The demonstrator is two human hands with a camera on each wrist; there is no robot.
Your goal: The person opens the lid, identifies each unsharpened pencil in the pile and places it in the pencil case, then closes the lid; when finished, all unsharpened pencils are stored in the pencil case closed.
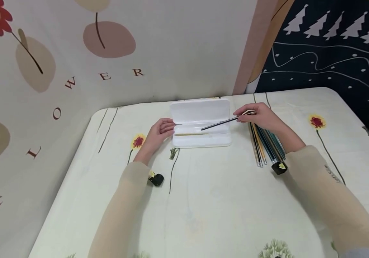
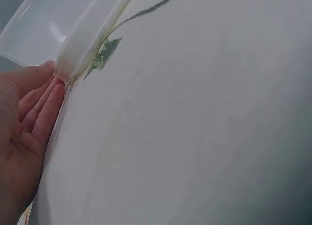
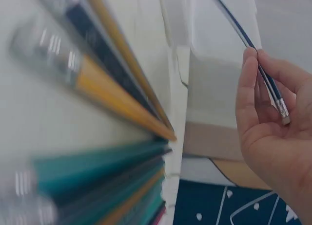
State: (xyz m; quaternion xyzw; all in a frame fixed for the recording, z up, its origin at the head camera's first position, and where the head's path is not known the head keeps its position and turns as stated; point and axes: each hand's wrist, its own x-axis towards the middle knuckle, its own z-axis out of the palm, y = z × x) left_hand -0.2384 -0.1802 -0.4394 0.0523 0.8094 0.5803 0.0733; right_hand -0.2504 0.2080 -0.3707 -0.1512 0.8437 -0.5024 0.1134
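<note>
A white plastic pencil case (image 1: 200,142) lies with its lid (image 1: 200,111) raised at the far side of the table. My left hand (image 1: 159,134) holds the case's left end, thumb and fingertips at its corner in the left wrist view. A thin yellow pencil (image 1: 187,134) lies inside the case. Over the case's right part, my right hand (image 1: 260,115) pinches a dark pencil (image 1: 218,124) near its eraser end. That pencil slants down to the left, its eraser (image 3: 285,121) toward the palm. Below the right hand lie several loose pencils (image 1: 268,143), yellow, dark and teal.
A flower-print cloth covers the table (image 1: 210,200). A printed wall hanging (image 1: 184,46) rises right behind the case, and a dark tree-patterned cloth (image 1: 326,61) hangs at the right. Small black devices (image 1: 156,179) sit at both wrists.
</note>
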